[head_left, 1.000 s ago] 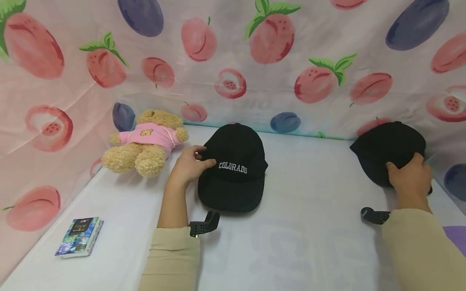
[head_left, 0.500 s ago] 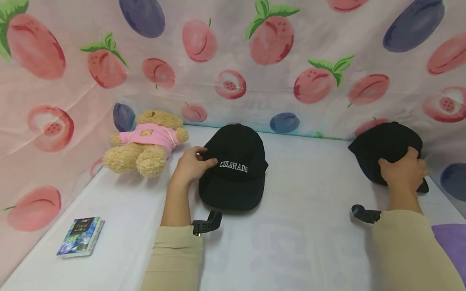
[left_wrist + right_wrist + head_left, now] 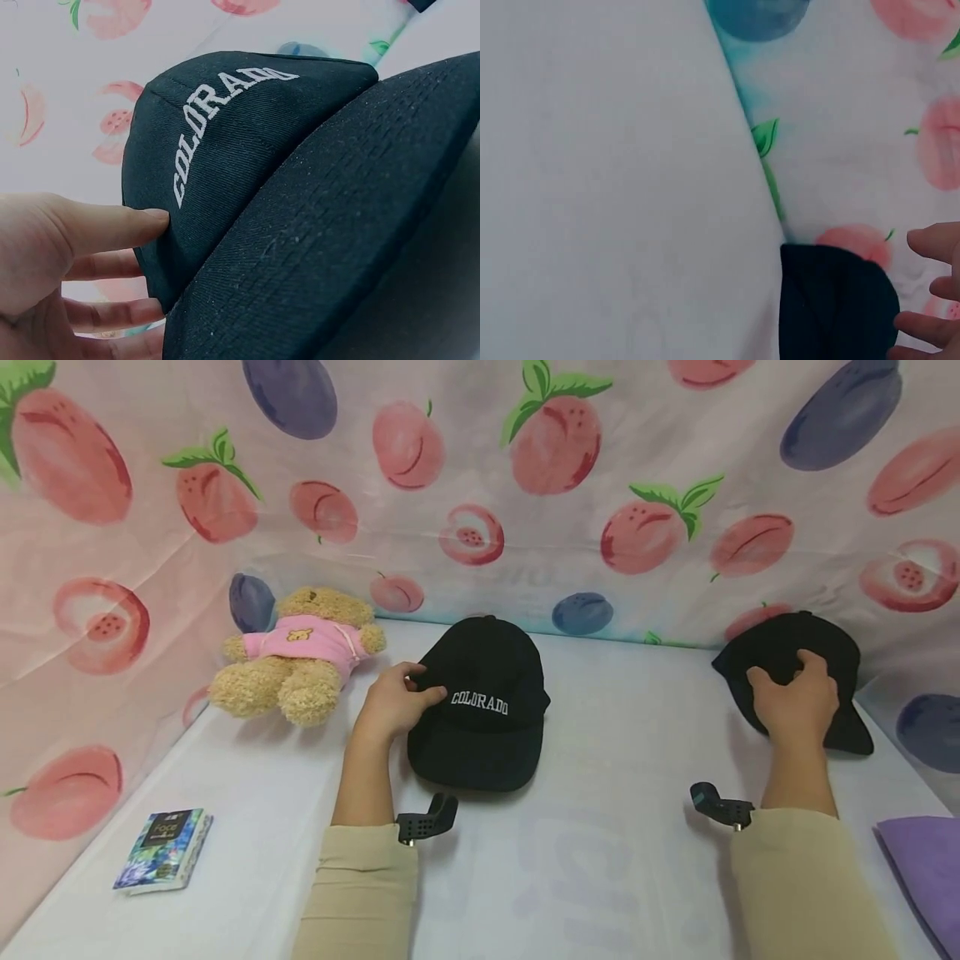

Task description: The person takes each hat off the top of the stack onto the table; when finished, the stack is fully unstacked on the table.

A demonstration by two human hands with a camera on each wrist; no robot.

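A black baseball cap (image 3: 487, 660) with white COLORADO lettering sits near the middle of the white surface, brim toward me. My left hand (image 3: 393, 700) pinches its left side; in the left wrist view the thumb (image 3: 120, 225) presses the cap front (image 3: 240, 142) while the other fingers reach behind the edge. At the far right lies a second black cap (image 3: 780, 635), its brim pointing to the right and toward me. Over this one hovers my right hand (image 3: 797, 702), fingers spread and gripping nothing. The right wrist view has its fingers (image 3: 930, 326) beside that cap (image 3: 836, 307).
A teddy bear (image 3: 307, 643) in a pink top leans at the back left. Nearer me on the left lies a small tissue pack (image 3: 163, 850). Something flat and purple (image 3: 926, 868) is at the right edge. Fruit-print cloth (image 3: 420, 535) walls the back and left.
My right hand has come off the right-hand cap, moving left and upward, and its fingers have spread. The left hand and the COLORADO cap have stayed in place.
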